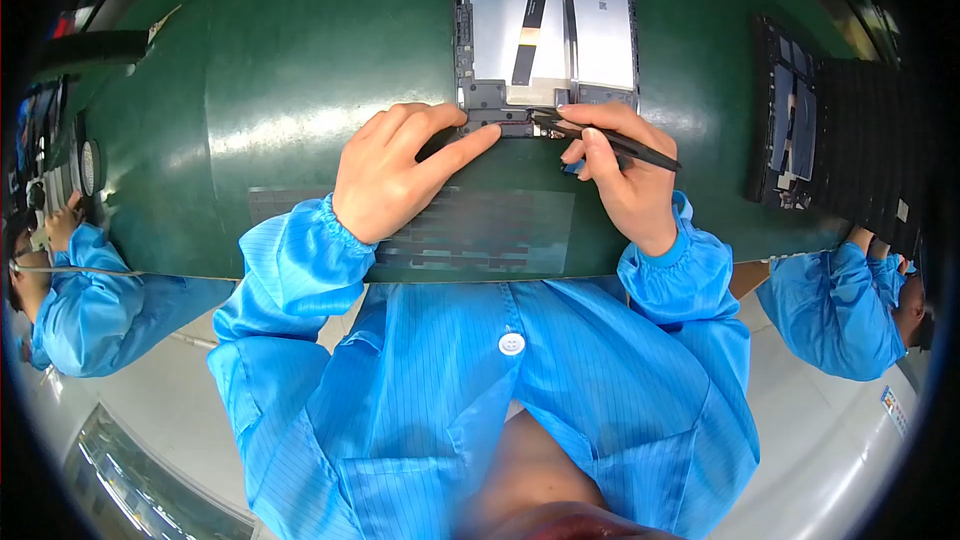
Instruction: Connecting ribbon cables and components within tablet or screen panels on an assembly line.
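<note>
while the left hand (395, 165) rests, fingers spread, on an opened device (550, 40), the right hand (635, 180) pinches black tweezers (640, 149)

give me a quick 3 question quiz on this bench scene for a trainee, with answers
1. Which hand holds the black tweezers?
2. True or false: the left hand touches the near end of the open device.
3. Choose one: the bench top is a) white, b) green, c) red.

Key: 1. The right hand. 2. True. 3. b.
</note>
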The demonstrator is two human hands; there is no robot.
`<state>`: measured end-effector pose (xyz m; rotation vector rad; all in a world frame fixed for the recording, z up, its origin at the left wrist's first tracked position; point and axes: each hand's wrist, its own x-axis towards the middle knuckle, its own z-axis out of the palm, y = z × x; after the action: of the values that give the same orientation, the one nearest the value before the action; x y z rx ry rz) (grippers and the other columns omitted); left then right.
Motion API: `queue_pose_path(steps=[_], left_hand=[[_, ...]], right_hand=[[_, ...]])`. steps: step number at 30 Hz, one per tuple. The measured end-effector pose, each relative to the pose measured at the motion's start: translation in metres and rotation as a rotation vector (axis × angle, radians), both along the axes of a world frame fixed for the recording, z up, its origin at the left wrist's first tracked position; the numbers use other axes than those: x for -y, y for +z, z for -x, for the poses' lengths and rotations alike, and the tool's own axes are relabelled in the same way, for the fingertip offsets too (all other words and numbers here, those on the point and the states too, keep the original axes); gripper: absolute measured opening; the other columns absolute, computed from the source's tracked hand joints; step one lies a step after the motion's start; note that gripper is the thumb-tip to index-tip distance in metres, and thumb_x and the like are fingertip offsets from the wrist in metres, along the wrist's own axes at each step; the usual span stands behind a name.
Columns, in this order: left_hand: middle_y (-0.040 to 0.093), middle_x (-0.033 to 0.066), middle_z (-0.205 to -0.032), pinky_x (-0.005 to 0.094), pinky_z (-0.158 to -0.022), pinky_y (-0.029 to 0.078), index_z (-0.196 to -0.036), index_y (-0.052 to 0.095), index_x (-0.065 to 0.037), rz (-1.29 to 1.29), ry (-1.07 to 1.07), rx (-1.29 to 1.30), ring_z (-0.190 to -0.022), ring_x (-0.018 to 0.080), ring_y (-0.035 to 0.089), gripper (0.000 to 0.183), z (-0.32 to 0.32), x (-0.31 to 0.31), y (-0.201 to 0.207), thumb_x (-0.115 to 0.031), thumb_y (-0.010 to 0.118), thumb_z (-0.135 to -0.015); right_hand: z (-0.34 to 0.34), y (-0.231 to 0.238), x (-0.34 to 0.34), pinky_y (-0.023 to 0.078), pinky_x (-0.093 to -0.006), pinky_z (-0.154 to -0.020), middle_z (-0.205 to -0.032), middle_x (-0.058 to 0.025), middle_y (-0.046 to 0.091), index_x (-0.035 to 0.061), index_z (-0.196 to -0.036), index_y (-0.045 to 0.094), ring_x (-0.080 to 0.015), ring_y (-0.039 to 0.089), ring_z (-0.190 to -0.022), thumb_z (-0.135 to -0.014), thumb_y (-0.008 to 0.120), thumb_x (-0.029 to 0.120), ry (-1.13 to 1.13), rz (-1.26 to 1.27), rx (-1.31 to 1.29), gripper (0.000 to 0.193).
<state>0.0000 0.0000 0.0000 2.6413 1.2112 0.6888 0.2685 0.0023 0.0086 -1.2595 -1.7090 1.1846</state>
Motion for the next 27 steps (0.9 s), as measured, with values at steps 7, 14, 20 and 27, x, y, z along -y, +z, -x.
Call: queue_pose_path(steps=[7, 14, 20, 27], left_hand=[[0.068, 0.0027, -0.104, 0.033, -0.076, 0.055, -0.11, 0.077, -0.017, -0.135, -0.019, 0.065, -0.093, 0.0214, 0.066, 0.045, -0.003, 0.001, -0.005, -0.01, 0.071, -0.066], [0.068, 0.0005, -0.105, 0.0318, -0.076, 0.055, -0.111, 0.076, -0.018, -0.158, -0.02, 0.071, -0.094, 0.0186, 0.065, 0.044, -0.002, -0.001, -0.008, -0.013, 0.068, -0.068], [0.069, 0.0051, -0.104, 0.0348, -0.075, 0.057, -0.108, 0.078, -0.016, -0.114, -0.026, 0.079, -0.091, 0.0242, 0.067, 0.043, -0.001, 0.0, -0.001, -0.006, 0.075, -0.066], [0.069, 0.0052, -0.105, 0.0348, -0.074, 0.057, -0.108, 0.078, -0.016, -0.113, -0.029, 0.076, -0.091, 0.0241, 0.067, 0.044, 0.0, -0.001, -0.001, -0.005, 0.075, -0.066]], right_hand=[[0.012, 0.003, -0.001, 0.056, -0.0319, -0.079, -0.102, -0.0123, 0.072, 0.0022, -0.117, 0.071, -0.0214, 0.07, -0.091, -0.094, 0.066, 0.006, 0.172, -0.132, -0.084, 0.024], [0.016, 0.002, -0.003, 0.057, -0.0322, -0.078, -0.103, -0.013, 0.07, 0.0022, -0.116, 0.071, -0.0236, 0.07, -0.09, -0.091, 0.067, 0.003, 0.173, -0.172, -0.06, 0.025], [0.019, 0.002, -0.002, 0.057, -0.0327, -0.079, -0.106, -0.0135, 0.071, 0.0018, -0.115, 0.07, -0.0243, 0.07, -0.093, -0.09, 0.067, 0.002, 0.174, -0.175, -0.086, 0.025], [0.021, -0.002, -0.003, 0.058, -0.033, -0.079, -0.103, -0.013, 0.072, 0.0018, -0.113, 0.071, -0.0249, 0.071, -0.092, -0.089, 0.067, 0.001, 0.162, -0.173, -0.096, 0.024]])
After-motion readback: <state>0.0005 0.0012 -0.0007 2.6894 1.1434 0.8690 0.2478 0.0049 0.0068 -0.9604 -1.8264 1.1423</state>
